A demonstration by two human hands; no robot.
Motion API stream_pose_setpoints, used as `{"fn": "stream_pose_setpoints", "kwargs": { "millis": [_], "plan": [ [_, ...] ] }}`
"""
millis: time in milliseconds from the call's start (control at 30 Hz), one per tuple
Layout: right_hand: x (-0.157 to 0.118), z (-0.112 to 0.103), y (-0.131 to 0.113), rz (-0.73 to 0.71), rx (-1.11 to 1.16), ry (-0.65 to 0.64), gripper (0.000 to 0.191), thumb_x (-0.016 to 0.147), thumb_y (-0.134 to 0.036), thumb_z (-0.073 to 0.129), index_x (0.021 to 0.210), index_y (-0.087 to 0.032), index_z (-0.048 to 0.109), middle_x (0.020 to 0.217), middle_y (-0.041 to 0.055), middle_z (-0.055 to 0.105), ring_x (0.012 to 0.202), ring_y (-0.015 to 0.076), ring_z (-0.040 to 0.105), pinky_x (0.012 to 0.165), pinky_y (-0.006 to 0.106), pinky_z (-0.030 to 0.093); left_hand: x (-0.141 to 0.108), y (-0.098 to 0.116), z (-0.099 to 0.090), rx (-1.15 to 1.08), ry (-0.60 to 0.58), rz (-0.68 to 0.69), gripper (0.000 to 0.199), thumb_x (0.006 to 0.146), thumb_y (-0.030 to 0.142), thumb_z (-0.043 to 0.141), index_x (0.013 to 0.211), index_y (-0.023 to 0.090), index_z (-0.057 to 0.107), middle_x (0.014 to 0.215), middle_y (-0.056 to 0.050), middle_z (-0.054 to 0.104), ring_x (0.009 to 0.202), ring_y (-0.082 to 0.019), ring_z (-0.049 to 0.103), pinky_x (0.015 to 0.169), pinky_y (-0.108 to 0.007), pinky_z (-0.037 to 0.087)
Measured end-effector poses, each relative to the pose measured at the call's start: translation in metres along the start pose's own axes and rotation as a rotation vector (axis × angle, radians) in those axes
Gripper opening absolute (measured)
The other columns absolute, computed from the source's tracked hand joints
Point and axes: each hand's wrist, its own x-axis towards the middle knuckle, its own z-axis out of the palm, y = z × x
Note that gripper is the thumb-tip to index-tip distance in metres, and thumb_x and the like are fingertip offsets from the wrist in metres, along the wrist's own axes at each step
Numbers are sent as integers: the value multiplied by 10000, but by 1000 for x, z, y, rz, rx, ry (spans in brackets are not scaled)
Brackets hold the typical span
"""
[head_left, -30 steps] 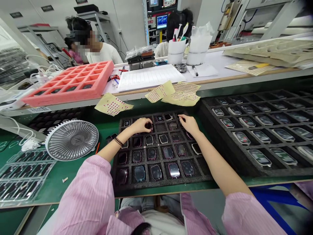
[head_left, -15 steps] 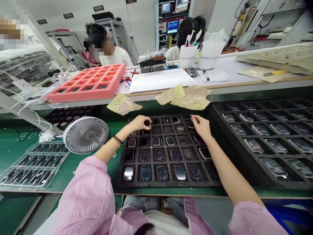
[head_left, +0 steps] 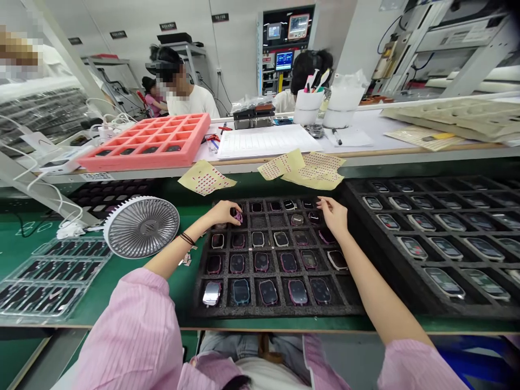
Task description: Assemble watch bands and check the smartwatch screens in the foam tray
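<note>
Smartwatch body (head_left: 238,215), pink-rimmed, pinched in left-hand fingers (head_left: 229,208) over the top row of a black foam tray (head_left: 276,310); probably light, stiff and glossy, best taken by its edges. Right hand (head_left: 333,216) lies at the tray's far side, its fingers slightly curled; whether they hold anything cannot be told.

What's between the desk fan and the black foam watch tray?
In the head view, the left forearm with a black wrist band crosses the green mat, beside small pale scraps.
</note>
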Motion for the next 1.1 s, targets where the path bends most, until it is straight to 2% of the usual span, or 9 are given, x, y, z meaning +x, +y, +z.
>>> {"fn": "stream_pose_setpoints", "kwargs": {
  "millis": [133, 267, 400, 500, 600, 733, 833, 967, 1100],
  "plan": [
    [-2, 1, 0, 1, 22, -25, 388, 866, -431, 445, 966, -147, 691, 801, 110, 736, 694, 233, 711, 730, 388, 559, -14, -19, -15, 67, -6, -62, 419, 600, 270, 773, 1004, 176, 714, 969, -36, 732, 893, -204, 656, 803, -240, 472],
    [-5, 2, -3, -1, 26, -59, 377, 856, -457, 473, 930, -161, 694, 770, 105, 732, 694, 250, 713, 736, 408, 558, -19, -27, 0, 90, -79, -108, 400, 539, 147, 753, 936, 182, 724, 925, -28, 733, 856, -207, 663, 755, -229, 484],
    [-13, 6, -22, -21, 47, -84, 368, 866, -461, 478, 953, -174, 691, 794, 99, 734, 714, 247, 714, 739, 409, 562, -18, -29, 18, 84, -71, -120, 455, 540, 115, 730, 990, 174, 691, 918, -40, 726, 853, -218, 665, 741, -244, 494],
    [-21, 21, -48, -15, 168, -197, 372, 863, -480, 498, 986, -180, 682, 811, 90, 731, 732, 237, 710, 772, 431, 565, -19, -30, 16, 70, -37, -119, 438, 550, 129, 745, 981, 164, 679, 916, -46, 720, 860, -227, 666, 755, -260, 500],
    [-32, 48, -84, 56, 370, -443, 387, 807, -503, 586, 1022, -190, 660, 880, 91, 723, 785, 238, 707, 786, 450, 577, -29, -23, 2, 44, 19, -144, 459, 569, 181, 775, 1013, 161, 660, 953, -49, 712, 902, -232, 662, 794, -268, 503],
    [-54, 86, -145, 260, 582, -795, 423, 807, -463, 611, 1160, -230, 579, 1004, 93, 696, 937, 247, 691, 784, 422, 604, -60, 9, -15, 12, 201, -158, 546, 656, 224, 740, 1169, 159, 566, 1047, -75, 692, 983, -258, 649, 850, -311, 497],
    [-78, 110, -192, 366, 693, -994, 406, 851, -431, 563, 1214, -255, 526, 1033, 69, 680, 931, 226, 683, 779, 404, 617, -86, 38, -13, -4, 251, -132, 527, 705, 184, 694, 1199, 143, 515, 1044, -95, 685, 960, -267, 660, 811, -318, 511],
    [-111, 136, -233, 428, 750, -1041, 402, 792, -342, 638, 1175, -286, 529, 1025, 25, 650, 824, 199, 671, 596, 329, 625, -117, 51, 3, -8, 229, -197, 575, 706, 136, 700, 1234, 113, 475, 1061, -141, 660, 1003, -295, 636, 849, -370, 508],
    [-129, 150, -243, 597, 861, -1105, 344, 787, -322, 644, 1116, -273, 553, 884, 2, 639, 637, 152, 618, 452, 272, 563, -156, 27, 15, -228, 343, -177, 743, 702, 186, 744, 1347, 150, 379, 1175, -142, 593, 1101, -263, 581, 878, -347, 514]
  ]
}}
